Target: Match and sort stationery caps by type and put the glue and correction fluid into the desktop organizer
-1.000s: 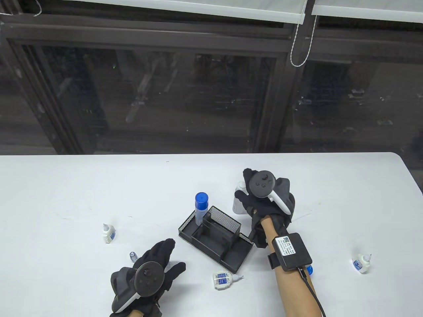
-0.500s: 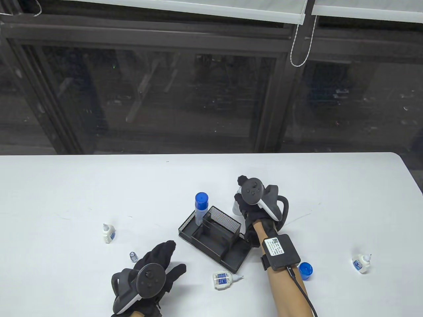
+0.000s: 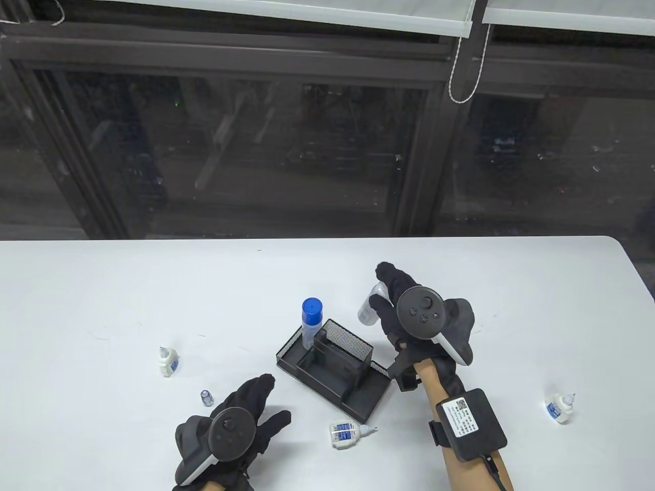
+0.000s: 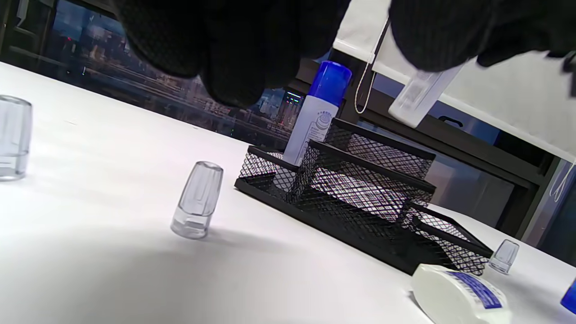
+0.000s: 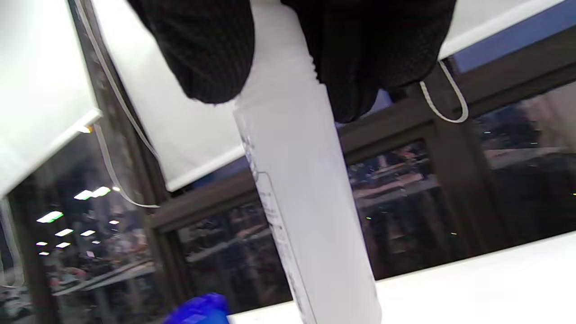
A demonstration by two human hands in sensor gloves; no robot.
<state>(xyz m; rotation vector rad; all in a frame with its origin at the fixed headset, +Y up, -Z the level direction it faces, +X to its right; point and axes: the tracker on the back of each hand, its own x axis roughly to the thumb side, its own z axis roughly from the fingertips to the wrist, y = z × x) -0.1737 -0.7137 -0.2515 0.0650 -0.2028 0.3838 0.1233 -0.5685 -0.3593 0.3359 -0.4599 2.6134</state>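
Observation:
My right hand (image 3: 383, 299) grips an uncapped white glue bottle (image 3: 368, 308) by its top and holds it tilted just behind the black mesh organizer (image 3: 353, 348). In the right wrist view the glue bottle (image 5: 306, 198) hangs from my fingers (image 5: 207, 54). A blue-capped glue stick (image 3: 312, 323) stands in the organizer's back left compartment. My left hand (image 3: 258, 404) lies flat near the front edge, holding nothing. Correction fluid bottles sit at the left (image 3: 168, 361), in front of the organizer (image 3: 345, 432) and at the right (image 3: 560, 407).
A clear cap (image 3: 205, 397) stands just left of my left hand. The left wrist view shows clear caps (image 4: 198, 200) (image 4: 13, 137) (image 4: 504, 255) upright on the white table and the correction fluid bottle (image 4: 459, 297) lying near the organizer (image 4: 360, 189).
My right hand has lifted the white glue bottle off the table and tilted it, and its forearm has swung right, covering the loose blue cap. The left hand barely moved.

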